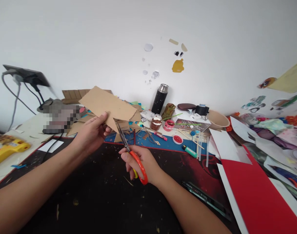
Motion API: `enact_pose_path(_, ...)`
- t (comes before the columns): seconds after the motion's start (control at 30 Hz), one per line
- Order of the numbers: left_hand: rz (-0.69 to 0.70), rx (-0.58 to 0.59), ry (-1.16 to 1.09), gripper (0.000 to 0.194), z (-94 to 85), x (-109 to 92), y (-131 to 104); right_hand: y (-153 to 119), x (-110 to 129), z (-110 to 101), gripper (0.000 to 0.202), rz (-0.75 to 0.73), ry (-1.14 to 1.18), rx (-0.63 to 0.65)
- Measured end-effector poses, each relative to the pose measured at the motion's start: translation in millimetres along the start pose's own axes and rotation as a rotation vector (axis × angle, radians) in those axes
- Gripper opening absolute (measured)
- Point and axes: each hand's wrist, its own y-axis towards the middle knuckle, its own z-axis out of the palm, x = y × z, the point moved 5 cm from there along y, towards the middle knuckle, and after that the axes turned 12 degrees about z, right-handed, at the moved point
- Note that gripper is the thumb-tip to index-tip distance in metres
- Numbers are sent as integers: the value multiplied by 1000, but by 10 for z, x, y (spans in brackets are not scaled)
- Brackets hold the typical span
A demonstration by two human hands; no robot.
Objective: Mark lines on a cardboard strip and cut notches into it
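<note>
My left hand [93,131] pinches the lower edge of a flat brown cardboard piece [106,105], thumb on top, and holds it raised above the mat. My right hand [141,162] is wrapped round the scissors [138,162], which have red and yellow handles. Their blades point up and to the left and meet the lower part of the cardboard, beside a cut there. A narrow flap of cardboard hangs below the cut, between the two hands.
On the black mat [89,195] lie scraps and a box cutter [204,196]. Behind stand a black flask [159,99] and paint jars [168,125]. A yellow glue gun [10,151] lies left, red card [260,195] right. A green glue tube [189,151] rests near the blue strip.
</note>
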Motion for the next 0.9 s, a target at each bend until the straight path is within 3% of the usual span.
enact_pose_path(0.37, -37, 32, 79, 57, 117, 58, -161, -4, 12, 6, 58, -37, -10, -27)
enact_pose_path(0.9, -64, 20, 81, 37, 216, 138, -307, 18, 11, -33, 53, -72, -52, -109)
